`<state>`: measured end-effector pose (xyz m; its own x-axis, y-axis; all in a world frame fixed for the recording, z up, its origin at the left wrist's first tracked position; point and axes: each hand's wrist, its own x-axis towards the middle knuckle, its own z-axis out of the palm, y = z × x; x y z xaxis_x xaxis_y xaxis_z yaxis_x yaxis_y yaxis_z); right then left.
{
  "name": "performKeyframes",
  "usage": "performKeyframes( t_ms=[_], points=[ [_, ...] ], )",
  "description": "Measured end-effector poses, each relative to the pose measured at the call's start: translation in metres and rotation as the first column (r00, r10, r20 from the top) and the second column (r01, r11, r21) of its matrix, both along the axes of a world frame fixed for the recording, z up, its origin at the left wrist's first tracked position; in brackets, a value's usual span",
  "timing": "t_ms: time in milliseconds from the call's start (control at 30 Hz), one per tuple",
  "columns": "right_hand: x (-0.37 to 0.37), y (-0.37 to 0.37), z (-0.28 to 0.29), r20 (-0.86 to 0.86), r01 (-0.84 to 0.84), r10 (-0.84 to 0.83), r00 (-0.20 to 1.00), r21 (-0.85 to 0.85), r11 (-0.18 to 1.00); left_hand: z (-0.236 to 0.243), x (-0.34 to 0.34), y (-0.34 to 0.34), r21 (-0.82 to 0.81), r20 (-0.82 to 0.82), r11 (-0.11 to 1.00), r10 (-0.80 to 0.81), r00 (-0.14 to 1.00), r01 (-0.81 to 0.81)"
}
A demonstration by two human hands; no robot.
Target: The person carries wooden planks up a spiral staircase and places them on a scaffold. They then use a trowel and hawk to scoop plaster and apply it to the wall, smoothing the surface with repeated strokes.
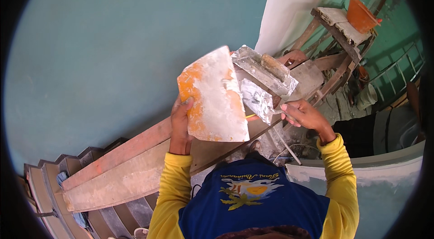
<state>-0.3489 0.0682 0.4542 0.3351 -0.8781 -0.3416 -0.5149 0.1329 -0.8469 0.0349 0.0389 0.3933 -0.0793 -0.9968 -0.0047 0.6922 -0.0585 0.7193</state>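
Note:
My left hand [181,119] grips the left edge of an orange board [212,96] whose face is coated in patchy white plaster. In my right hand [303,114] is the handle of a putty knife, its broad blade [256,100] smeared white and held just right of the board, close to its edge. A rectangular steel trowel [251,63] with a worn wooden handle lies behind them, above the knife blade. Under both hands runs a long wooden plank [117,171] over the stairs.
Stairs [70,164] descend at lower left beside a teal wall [113,58]. At upper right a rough wooden scaffold [339,26] holds an orange bucket [359,15]; a metal ladder [398,69] and pale bucket [366,96] stand nearby. A curved half-wall [370,171] borders my right.

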Motion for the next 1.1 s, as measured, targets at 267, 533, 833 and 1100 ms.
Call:
performKeyframes(
  t_ms=[267,533,833,1100],
  points=[
    [0.018,0.023,-0.018,0.018,0.247,-0.321,0.947,-0.681,0.69,-0.003,-0.008,-0.008,0.094,-0.14,0.981,-0.155,0.978,0.169],
    [0.076,0.024,-0.048,-0.057,0.027,-0.319,0.946,-0.966,0.255,-0.002,-0.042,0.014,0.156,-0.303,0.94,-0.248,0.92,0.304],
    [-0.001,0.062,-0.067,-0.238,-0.042,-0.411,0.88,-0.901,0.431,0.007,0.02,0.013,0.2,-0.071,0.979,-0.032,0.997,0.045],
    [0.02,0.029,-0.034,-0.497,-0.463,-0.055,0.866,-0.839,0.284,0.034,0.015,0.027,0.23,0.187,0.967,-0.151,0.971,0.106]
  ],
)
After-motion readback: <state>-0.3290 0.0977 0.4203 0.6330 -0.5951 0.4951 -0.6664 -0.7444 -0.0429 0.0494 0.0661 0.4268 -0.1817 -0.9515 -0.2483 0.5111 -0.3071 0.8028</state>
